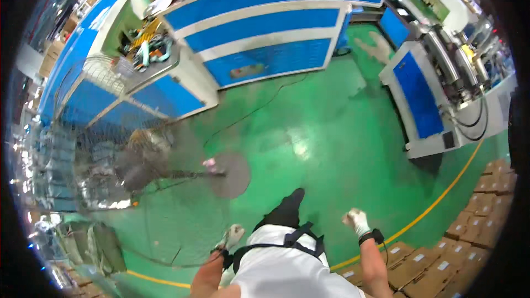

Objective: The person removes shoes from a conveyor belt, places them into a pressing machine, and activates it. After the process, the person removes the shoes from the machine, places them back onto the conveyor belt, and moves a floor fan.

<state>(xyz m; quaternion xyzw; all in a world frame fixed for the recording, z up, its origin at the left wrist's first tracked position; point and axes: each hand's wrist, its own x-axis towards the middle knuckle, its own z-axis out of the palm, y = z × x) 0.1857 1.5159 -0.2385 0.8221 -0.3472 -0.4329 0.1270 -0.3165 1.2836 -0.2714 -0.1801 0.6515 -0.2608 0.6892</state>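
Both of my hands wear white gloves, with a dark band around each wrist. My left hand (235, 234) hangs low beside my waist, its fingers curled in and no object showing in them. Out to the other side, my right hand (358, 220) is held above the green floor (326, 171), also curled closed with nothing visible in it. Neither hand touches anything. Nearest to my left hand is a large pedestal fan, its round wire cage see-through and its dark round base (234, 175) on the floor.
Blue and white machine cabinets (265, 44) stand ahead. A bench (165, 69) at the left holds tools and cloths. A machine with metal rollers (419, 94) stands at the right. Stacked cardboard boxes (436, 262) lie beyond a yellow floor line (430, 209). A cable crosses the floor.
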